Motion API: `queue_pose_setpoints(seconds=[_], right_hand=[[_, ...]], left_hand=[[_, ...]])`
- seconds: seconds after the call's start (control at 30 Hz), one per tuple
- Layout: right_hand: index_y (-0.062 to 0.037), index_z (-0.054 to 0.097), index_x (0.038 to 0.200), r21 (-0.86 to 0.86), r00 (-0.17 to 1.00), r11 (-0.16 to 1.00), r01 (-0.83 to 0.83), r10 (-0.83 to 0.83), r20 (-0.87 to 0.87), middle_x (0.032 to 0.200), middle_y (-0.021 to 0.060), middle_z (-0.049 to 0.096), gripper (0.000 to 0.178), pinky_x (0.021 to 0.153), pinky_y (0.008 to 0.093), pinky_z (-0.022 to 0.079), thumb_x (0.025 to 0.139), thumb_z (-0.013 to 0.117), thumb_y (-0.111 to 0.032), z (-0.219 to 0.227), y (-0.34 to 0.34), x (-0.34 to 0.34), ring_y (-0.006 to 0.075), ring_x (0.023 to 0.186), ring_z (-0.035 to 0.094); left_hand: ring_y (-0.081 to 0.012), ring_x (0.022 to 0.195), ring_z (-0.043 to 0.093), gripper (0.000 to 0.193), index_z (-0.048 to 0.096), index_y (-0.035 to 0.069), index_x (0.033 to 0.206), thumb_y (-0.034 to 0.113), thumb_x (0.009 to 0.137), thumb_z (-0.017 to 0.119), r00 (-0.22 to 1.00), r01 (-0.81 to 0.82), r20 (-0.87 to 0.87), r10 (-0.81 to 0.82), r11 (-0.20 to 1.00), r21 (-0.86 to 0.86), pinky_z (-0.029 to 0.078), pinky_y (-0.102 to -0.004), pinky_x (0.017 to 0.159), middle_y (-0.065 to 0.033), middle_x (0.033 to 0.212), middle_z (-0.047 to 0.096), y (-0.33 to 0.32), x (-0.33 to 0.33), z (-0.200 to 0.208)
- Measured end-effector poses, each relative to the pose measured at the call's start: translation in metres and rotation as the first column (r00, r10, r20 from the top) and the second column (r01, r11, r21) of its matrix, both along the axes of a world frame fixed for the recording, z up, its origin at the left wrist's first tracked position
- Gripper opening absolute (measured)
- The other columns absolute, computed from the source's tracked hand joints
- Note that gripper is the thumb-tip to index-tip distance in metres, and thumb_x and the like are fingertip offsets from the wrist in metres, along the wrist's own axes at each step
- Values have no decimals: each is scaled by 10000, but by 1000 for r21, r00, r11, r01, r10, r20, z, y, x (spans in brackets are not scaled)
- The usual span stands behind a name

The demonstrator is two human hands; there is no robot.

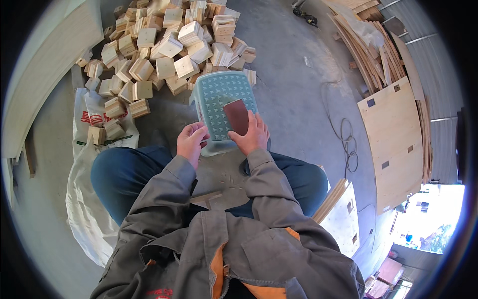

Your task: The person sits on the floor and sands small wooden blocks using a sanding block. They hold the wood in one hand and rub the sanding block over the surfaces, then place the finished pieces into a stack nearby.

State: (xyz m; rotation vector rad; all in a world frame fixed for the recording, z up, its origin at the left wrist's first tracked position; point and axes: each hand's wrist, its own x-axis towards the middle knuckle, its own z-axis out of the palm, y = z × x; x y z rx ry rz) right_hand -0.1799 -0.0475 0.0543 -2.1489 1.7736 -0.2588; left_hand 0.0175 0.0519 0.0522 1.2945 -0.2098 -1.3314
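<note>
A flat, reddish-brown piece of sandpaper (pixel 237 117) is tilted over the stool, with my right hand (pixel 253 135) gripping its lower end between thumb and fingers. Below it stands a small light-blue plastic stool (pixel 219 89) with a raised pattern on its top. My left hand (pixel 191 142) is at the stool's near left corner, its thumb and fingers curled together. Whatever those fingers may hold is hidden. The sandpaper's underside is out of sight.
A big heap of wooden blocks (pixel 169 47) lies beyond the stool. To the left is a white woven sack (pixel 89 199). A cable (pixel 348 144) coils on the floor at right, near leaning plywood panels (pixel 393 144). More boards (pixel 343 214) stand by my right knee.
</note>
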Motion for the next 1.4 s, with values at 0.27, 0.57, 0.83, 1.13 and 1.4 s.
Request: queue_pose_setpoints(seconds=[0.27,0.57,0.83,1.13,1.4], right_hand=[[-154,418,1636,-60,998,997,-44,47,43,1659,189,404,1002,1240,547,308,790,894,-406,-9,-17,14,412,1499,411],[-184,556,1546,-138,995,989,-44,55,82,1522,171,529,800,1134,557,401,823,857,-348,-33,-24,18,399,1371,523],[-188,600,1504,-189,994,982,-18,38,104,1453,149,577,762,1033,558,451,801,860,-324,-31,-29,20,384,1284,570],[-174,625,1475,-171,992,984,-46,66,111,1428,149,585,734,971,526,470,792,865,-292,-24,-36,20,357,1234,604],[-191,625,1475,-168,987,985,-32,57,150,1419,141,601,737,961,501,485,781,858,-274,-27,-41,18,346,1181,633]], left_hand=[[-133,989,685,350,654,88,1308,255,1008,725,999,-21,39,19,998,59,536,-319,828,1,1119,695,-14,8,-4],[-128,928,672,274,661,122,1240,205,990,737,977,-211,49,208,975,66,519,-317,809,28,1040,681,-120,51,-12],[-199,1100,655,574,646,-13,1333,143,824,860,703,208,700,-124,978,-35,565,-359,932,-111,1255,673,-264,94,-37],[-398,1352,580,730,575,76,1451,149,772,834,-159,521,962,-224,808,274,511,-471,1109,-170,1506,560,-361,101,-47],[-346,1517,446,735,512,139,1523,126,839,783,-478,494,851,-218,734,466,411,-489,1216,-139,1585,502,-398,87,-79]])
